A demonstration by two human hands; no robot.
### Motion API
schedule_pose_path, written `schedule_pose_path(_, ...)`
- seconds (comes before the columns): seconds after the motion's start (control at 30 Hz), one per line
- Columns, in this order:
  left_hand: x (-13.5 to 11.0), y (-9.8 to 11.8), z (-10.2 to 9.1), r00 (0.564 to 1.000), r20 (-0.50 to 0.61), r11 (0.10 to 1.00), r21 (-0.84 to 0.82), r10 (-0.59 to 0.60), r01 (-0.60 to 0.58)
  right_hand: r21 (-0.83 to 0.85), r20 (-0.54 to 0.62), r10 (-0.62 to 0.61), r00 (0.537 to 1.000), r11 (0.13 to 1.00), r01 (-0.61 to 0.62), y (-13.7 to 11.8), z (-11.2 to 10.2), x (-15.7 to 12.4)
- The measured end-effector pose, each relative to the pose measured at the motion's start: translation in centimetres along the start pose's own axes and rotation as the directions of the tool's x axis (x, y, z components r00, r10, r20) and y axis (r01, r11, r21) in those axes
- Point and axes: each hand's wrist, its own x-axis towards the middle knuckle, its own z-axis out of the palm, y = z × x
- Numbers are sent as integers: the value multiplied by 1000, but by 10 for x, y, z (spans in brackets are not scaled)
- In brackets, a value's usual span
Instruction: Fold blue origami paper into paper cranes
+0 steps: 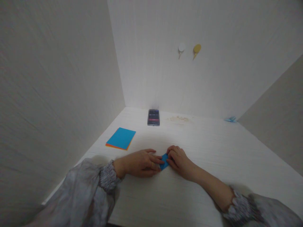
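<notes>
A small folded piece of blue paper [163,162] lies on the white table between my two hands. My left hand [144,163] rests flat with its fingers stretched out, the fingertips pressing on the paper's left side. From the right, my right hand [180,161] pinches the paper's edge between thumb and curled fingers. Both hands partly cover the paper, so its full outline is hidden. Left of them lies a stack of square paper sheets [121,138], blue on top with orange and yellow edges showing beneath.
A dark phone-like device [153,117] stands by the back wall. A light blue folded paper piece [230,119] sits in the far right corner. White [181,48] and yellow [197,48] hooks are on the back wall. Walls enclose the table [213,142] left and right.
</notes>
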Motion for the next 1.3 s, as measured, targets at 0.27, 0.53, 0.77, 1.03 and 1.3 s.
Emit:
schedule_pose_path(0.27,2,2,-2,1000,17,999,37,-8,7,-22,3,16,1000,1000,-16,-3,-1,1)
schedule_pose_path(0.53,5,5,-5,999,8,999,29,34,-34,-16,2,14,1000,1000,-14,0,0,1)
schedule_pose_path(0.77,7,7,-7,998,-23,998,17,59,-59,-33,12,30,999,999,-30,0,-1,1)
schedule_pose_path(1.03,8,8,-8,999,-11,999,10,39,-39,-42,14,40,999,998,-40,-1,-2,1)
schedule_pose_path(1.3,10,9,-9,998,-9,998,13,64,-64,-38,18,50,999,998,-49,-2,-3,3)
